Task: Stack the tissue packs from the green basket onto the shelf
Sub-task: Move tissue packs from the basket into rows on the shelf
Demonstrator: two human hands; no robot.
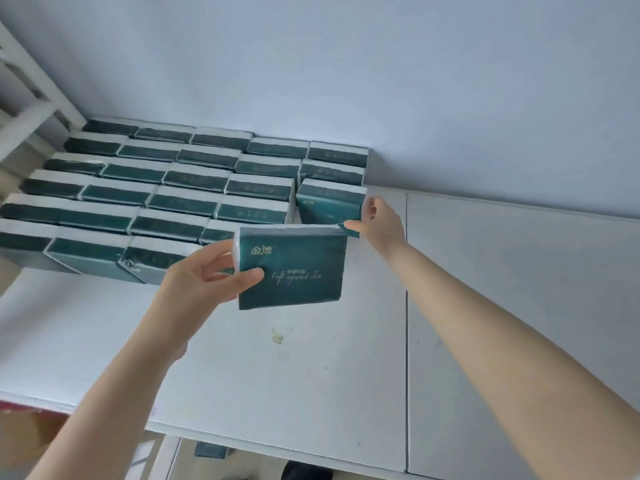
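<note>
The left hand [201,275] is gripping a dark green tissue pack [294,268] by its left edge. The thumb is lying across the printed front and the fingers are behind it. The hand is holding this pack upright in the air, just above the white shelf [311,368] and in front of the stacked packs.

The right hand [379,220] is reaching further back and pinching the right edge of a second pack [329,202], with the thumb at its lower corner and the fingers curling round the side. That second pack is standing tilted on the shelf at the right end of the rows of packs [166,185], just in front of two packs in the same column.

The rows are lying edge to edge in several lines, covering the left and back part of the shelf against the pale wall [346,81]. A small yellowish stain [277,336] is showing on the bare shelf below the held pack.
</note>
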